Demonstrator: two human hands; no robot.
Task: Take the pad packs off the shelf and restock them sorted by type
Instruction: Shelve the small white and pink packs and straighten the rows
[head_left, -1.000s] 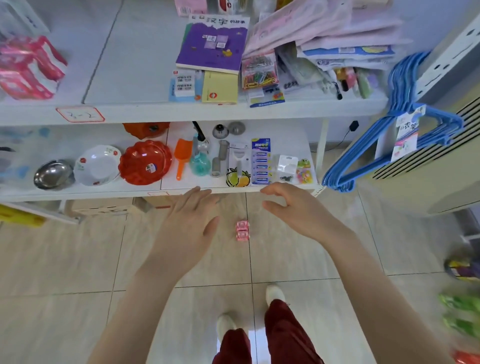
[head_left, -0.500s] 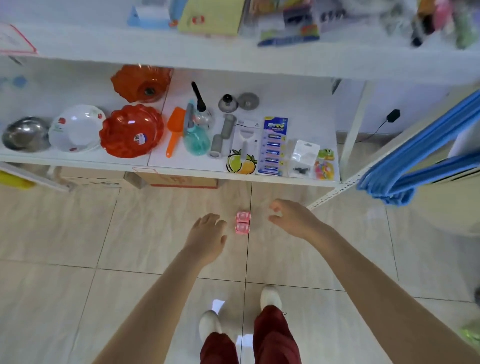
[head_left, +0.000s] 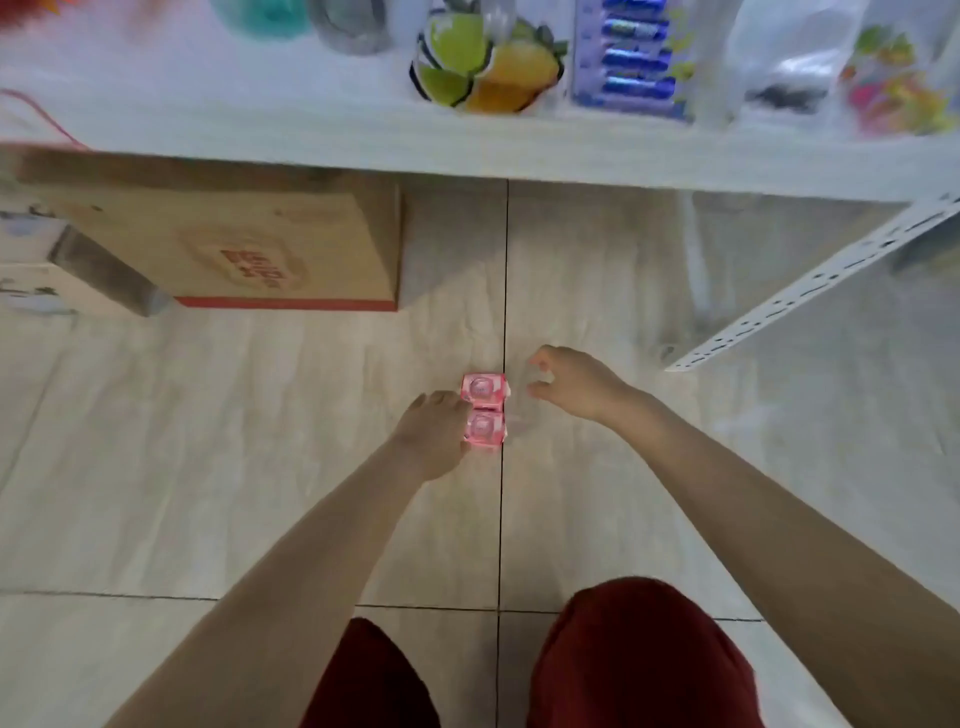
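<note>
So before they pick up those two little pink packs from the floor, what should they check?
1. Both packs in sight: ok. The far pack and near pack lie end to end on the floor, touching.
2. Left hand at a pack: ok, it touches the near pack's left side.
3. Left hand's grip closed: cannot tell, its fingertips are hidden.
4. Right hand on a pack: not ok, it hovers right of the far pack, fingers loosely curled, holding nothing.
5. Room to lift: ok, the cardboard box and shelf lie beyond the packs, not over them.
</note>
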